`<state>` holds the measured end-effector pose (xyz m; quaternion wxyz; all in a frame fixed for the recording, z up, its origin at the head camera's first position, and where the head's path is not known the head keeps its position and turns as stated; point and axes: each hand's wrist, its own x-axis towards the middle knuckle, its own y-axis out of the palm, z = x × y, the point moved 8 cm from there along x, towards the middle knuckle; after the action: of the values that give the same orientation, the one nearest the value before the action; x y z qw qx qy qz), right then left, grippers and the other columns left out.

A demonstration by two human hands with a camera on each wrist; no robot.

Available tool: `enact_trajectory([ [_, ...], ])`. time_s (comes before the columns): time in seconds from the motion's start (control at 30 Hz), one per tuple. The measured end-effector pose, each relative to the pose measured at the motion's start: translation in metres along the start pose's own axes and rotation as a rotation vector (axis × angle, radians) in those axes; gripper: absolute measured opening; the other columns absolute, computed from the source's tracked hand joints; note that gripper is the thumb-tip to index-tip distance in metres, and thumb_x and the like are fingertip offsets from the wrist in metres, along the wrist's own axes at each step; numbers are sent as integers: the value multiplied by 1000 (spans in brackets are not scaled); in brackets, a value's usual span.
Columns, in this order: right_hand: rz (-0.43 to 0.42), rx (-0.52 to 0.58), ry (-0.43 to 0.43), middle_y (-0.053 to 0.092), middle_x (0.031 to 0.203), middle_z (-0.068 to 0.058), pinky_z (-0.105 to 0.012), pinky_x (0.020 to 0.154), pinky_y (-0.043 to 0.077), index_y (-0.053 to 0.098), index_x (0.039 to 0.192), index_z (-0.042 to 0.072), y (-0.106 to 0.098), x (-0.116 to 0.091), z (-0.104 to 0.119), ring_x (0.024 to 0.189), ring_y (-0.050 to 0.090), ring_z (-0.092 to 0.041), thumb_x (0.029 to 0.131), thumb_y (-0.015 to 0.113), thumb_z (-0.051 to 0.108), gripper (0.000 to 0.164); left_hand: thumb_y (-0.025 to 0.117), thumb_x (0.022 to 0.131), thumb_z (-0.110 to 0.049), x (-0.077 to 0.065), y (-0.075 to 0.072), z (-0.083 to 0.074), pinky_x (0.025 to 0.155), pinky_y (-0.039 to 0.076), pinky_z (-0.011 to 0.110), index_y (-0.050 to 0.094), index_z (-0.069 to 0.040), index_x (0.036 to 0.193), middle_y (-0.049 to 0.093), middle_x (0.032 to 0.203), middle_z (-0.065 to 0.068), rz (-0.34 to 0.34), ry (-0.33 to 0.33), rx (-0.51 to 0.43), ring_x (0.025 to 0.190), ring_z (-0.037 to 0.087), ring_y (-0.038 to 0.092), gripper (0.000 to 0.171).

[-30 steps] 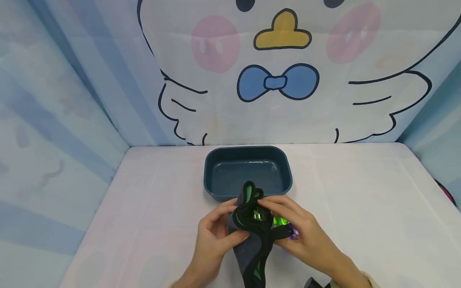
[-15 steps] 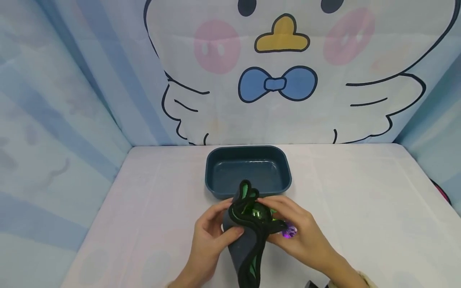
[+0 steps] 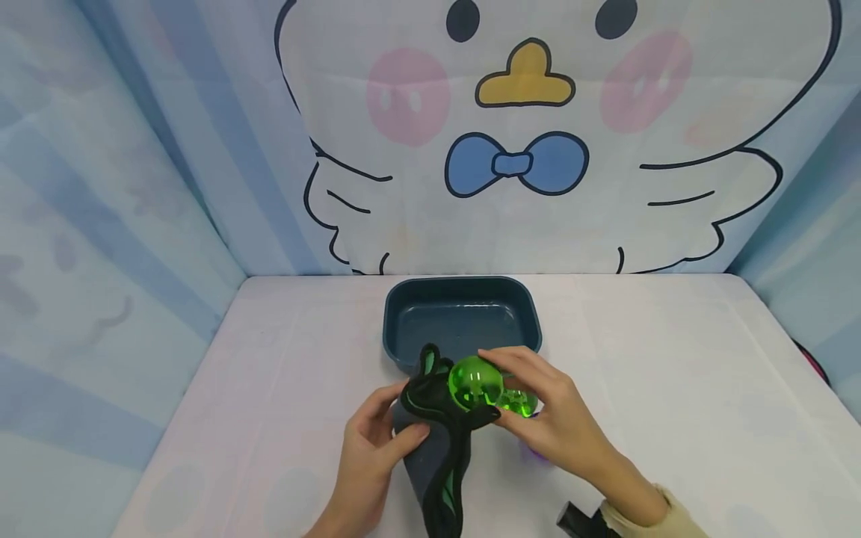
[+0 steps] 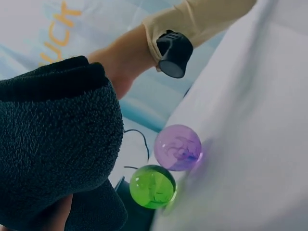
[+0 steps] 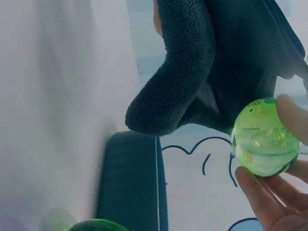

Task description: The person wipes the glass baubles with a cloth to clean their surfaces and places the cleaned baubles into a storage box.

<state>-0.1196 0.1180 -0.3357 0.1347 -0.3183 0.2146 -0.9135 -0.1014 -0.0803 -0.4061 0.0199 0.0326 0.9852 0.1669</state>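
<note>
In the head view my left hand (image 3: 366,456) grips a folded dark grey towel (image 3: 430,456) with black edging and green inside folds. My right hand (image 3: 565,411) pinches a clear green ball (image 3: 474,382) at the towel's right side, thumb below and fingers above. The right wrist view shows that ball (image 5: 265,137) between thumb and fingertips, beside the hanging towel (image 5: 178,72). On the table lie a second green ball (image 4: 153,186) and a purple ball (image 4: 178,147), side by side in the left wrist view. From the head, my right hand mostly hides the purple one.
A dark blue rectangular tray (image 3: 464,284) stands just beyond the hands on the pale-covered table (image 3: 673,388). A cartoon-printed cloth backdrop (image 3: 525,224) rises behind it, with blue cloth walls on both sides. A black wrist device (image 3: 581,519) sits at my right sleeve.
The green ball, earlier dark within the towel's folds, now shows bright in my right fingers at the towel's side. The left hand and towel have shifted left; the second green ball shows more.
</note>
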Motion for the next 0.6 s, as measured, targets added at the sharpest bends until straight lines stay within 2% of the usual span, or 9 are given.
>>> enact_trajectory([
  [0.23,-17,-30,79,62,124,-2,-28,85,59,61,133,10,6,13,-18,107,64,-14,78,84,12,60,77,78,6,-1,-10,5,91,57,32,58,0,126,57,134,11,-33,-22,39,125,25,55,52],
  [0.37,-18,-68,85,62,124,-2,-28,85,58,61,133,10,9,24,-24,109,65,-17,78,84,15,60,78,75,8,-2,-15,7,86,59,32,60,0,124,57,133,10,-47,-16,82,121,24,57,53],
  [0.6,-9,-126,112,62,123,-2,-32,88,58,61,133,10,15,42,-31,112,64,-18,77,85,19,62,80,72,9,-4,-20,8,81,60,39,62,0,119,57,135,9,-47,15,136,121,22,58,51],
])
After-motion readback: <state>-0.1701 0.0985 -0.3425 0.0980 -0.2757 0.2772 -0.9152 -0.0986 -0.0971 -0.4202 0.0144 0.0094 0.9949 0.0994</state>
